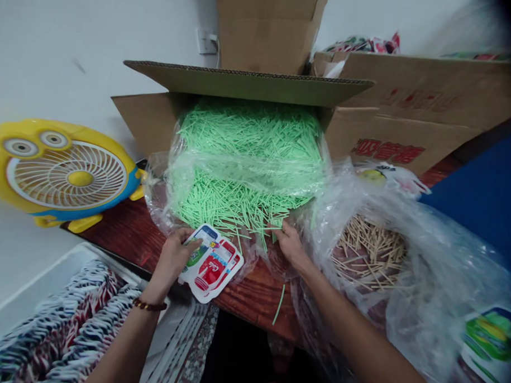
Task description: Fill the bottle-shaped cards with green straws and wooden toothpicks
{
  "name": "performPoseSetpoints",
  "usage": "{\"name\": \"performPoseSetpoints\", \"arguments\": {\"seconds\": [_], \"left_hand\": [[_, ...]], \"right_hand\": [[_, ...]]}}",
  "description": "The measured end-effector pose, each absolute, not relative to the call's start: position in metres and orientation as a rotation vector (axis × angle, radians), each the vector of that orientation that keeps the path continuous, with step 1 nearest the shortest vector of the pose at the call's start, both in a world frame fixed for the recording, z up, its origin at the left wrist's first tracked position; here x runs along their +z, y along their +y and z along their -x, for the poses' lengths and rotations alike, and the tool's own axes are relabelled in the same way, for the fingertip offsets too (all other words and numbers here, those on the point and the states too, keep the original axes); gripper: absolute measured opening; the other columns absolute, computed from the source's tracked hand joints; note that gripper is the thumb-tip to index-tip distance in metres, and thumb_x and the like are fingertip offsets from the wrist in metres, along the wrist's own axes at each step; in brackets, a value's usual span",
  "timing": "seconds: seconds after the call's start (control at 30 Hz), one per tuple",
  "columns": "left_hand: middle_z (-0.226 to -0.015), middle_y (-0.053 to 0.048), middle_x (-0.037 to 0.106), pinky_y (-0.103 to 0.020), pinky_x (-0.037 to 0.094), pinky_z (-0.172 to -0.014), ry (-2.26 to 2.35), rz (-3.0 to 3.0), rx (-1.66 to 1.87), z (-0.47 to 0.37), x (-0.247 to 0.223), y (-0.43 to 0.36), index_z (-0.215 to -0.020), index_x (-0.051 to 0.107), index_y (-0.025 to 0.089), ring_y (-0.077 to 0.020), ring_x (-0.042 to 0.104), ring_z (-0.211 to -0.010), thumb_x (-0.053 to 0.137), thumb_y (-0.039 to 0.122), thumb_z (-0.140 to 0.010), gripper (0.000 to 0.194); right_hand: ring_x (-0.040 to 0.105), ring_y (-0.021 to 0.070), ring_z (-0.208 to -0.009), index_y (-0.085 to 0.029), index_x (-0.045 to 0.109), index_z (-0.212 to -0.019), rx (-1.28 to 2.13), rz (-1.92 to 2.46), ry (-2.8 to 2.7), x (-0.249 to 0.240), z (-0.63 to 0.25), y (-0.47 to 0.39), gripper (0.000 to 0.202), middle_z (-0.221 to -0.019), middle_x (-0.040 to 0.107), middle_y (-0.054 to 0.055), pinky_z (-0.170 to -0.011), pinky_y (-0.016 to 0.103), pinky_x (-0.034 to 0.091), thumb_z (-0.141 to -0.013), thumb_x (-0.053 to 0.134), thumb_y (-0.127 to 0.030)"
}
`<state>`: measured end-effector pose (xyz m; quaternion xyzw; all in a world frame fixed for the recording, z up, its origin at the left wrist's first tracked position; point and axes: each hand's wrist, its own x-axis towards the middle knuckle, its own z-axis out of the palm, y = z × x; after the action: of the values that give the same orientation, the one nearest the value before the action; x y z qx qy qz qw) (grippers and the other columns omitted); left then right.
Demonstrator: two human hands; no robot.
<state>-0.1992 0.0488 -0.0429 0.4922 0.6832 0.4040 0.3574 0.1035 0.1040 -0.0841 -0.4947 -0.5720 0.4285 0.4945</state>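
My left hand (174,254) is closed on the left edge of a white flat packet (214,266) printed with a red cola bottle and a green picture. Its thumb lies across the packet's face. My right hand (291,247) pinches thin green sticks (277,228) at the front of a large heap. That heap of green sticks (249,136) lies in a clear plastic bag (171,177) inside an open cardboard box (243,83) tipped toward me. One loose green stick (278,305) rests on the reddish wooden table (246,298). My right fingertips are partly hidden among the sticks.
A yellow and blue fan (70,175) stands at the left. Below it, a white bin (16,295) holds rows of similar packets. On the right, beige sticks (370,251) lie among clear plastic. More cardboard boxes (420,107) stand behind, against the wall.
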Motion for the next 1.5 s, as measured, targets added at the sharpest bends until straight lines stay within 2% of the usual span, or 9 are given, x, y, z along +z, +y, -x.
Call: {"name": "performPoseSetpoints", "arguments": {"seconds": [0.07,0.3,0.5,0.77,0.93,1.07,1.3,1.4,1.5], "left_hand": [[-0.071,0.0,0.071,-0.026,0.049,-0.053,1.644,-1.103,1.05,0.199,-0.036,0.048,-0.088,0.063,0.017,-0.0174,0.063,-0.055,0.076,0.038,-0.062,0.035],[-0.057,0.003,0.07,-0.022,0.049,-0.042,1.487,-0.768,1.165,0.191,-0.014,0.037,-0.075,0.057,0.017,-0.0149,0.062,-0.043,0.085,0.028,-0.052,0.038],[-0.068,-0.002,0.075,-0.024,0.054,-0.049,1.35,-0.724,1.216,0.186,-0.002,0.028,-0.089,0.067,0.014,-0.0161,0.066,-0.051,0.084,0.025,-0.057,0.038],[-0.073,-0.002,0.075,-0.028,0.057,-0.057,1.24,-0.689,1.313,0.173,0.017,0.014,-0.092,0.067,0.016,-0.0175,0.068,-0.057,0.081,0.024,-0.064,0.033],[-0.074,-0.001,0.076,-0.026,0.056,-0.06,1.236,-0.702,1.279,0.167,0.018,0.004,-0.087,0.069,0.017,-0.0162,0.068,-0.059,0.082,0.026,-0.064,0.028],[-0.077,-0.002,0.076,-0.025,0.055,-0.06,1.213,-0.761,1.169,0.157,0.013,-0.007,-0.087,0.07,0.018,-0.0167,0.068,-0.061,0.079,0.028,-0.069,0.023],[-0.082,-0.003,0.076,-0.029,0.056,-0.064,1.16,-0.782,0.988,0.133,0.005,-0.014,-0.09,0.07,0.018,-0.0201,0.07,-0.066,0.078,0.033,-0.069,0.028],[-0.074,-0.001,0.074,-0.023,0.053,-0.055,1.204,-0.801,1.023,0.131,0.004,-0.009,-0.087,0.068,0.017,-0.0164,0.067,-0.059,0.078,0.034,-0.069,0.027],[-0.072,0.0,0.073,-0.023,0.052,-0.054,1.224,-0.812,1.001,0.132,0.004,-0.008,-0.087,0.066,0.017,-0.0157,0.066,-0.057,0.077,0.034,-0.07,0.027]], "right_hand": [[0.057,0.0202,-0.08,-0.019,0.065,-0.083,1.017,1.209,-1.395,-0.082,-0.103,0.104,0.025,-0.081,0.067,0.002,-0.082,0.032,0.041,-0.082,0.053,-0.04],[0.055,0.0204,-0.081,-0.02,0.063,-0.084,0.967,1.2,-1.465,-0.085,-0.102,0.101,0.021,-0.084,0.064,0.002,-0.082,0.033,0.04,-0.08,0.056,-0.039],[0.058,0.0197,-0.082,-0.021,0.06,-0.091,0.969,1.166,-1.428,-0.081,-0.099,0.1,0.021,-0.087,0.065,0.002,-0.081,0.032,0.043,-0.085,0.05,-0.038],[0.056,0.021,-0.091,-0.02,0.063,-0.087,1.057,1.157,-1.412,-0.08,-0.1,0.093,0.018,-0.091,0.066,0.002,-0.091,0.035,0.039,-0.077,0.059,-0.035],[0.057,0.0175,-0.069,-0.02,0.061,-0.082,1.21,1.173,-1.226,-0.072,-0.102,0.102,0.021,-0.071,0.064,-0.001,-0.075,0.032,0.046,-0.071,0.063,-0.037],[0.059,0.016,-0.058,-0.019,0.059,-0.09,1.402,1.121,-1.046,-0.056,-0.104,0.099,0.031,-0.07,0.064,0.0,-0.056,0.029,0.048,-0.068,0.066,-0.04],[0.066,0.0182,-0.068,-0.018,0.06,-0.09,1.59,1.034,-0.883,-0.034,-0.105,0.086,0.033,-0.077,0.068,0.003,-0.057,0.028,0.054,-0.066,0.073,-0.037],[0.066,0.0173,-0.061,-0.017,0.059,-0.085,1.609,1.055,-0.866,-0.035,-0.106,0.087,0.03,-0.072,0.068,0.003,-0.053,0.027,0.055,-0.065,0.075,-0.033],[0.065,0.0178,-0.055,-0.016,0.058,-0.082,1.642,1.079,-0.87,-0.039,-0.107,0.089,0.028,-0.065,0.067,0.003,-0.049,0.028,0.055,-0.065,0.076,-0.03]]}}
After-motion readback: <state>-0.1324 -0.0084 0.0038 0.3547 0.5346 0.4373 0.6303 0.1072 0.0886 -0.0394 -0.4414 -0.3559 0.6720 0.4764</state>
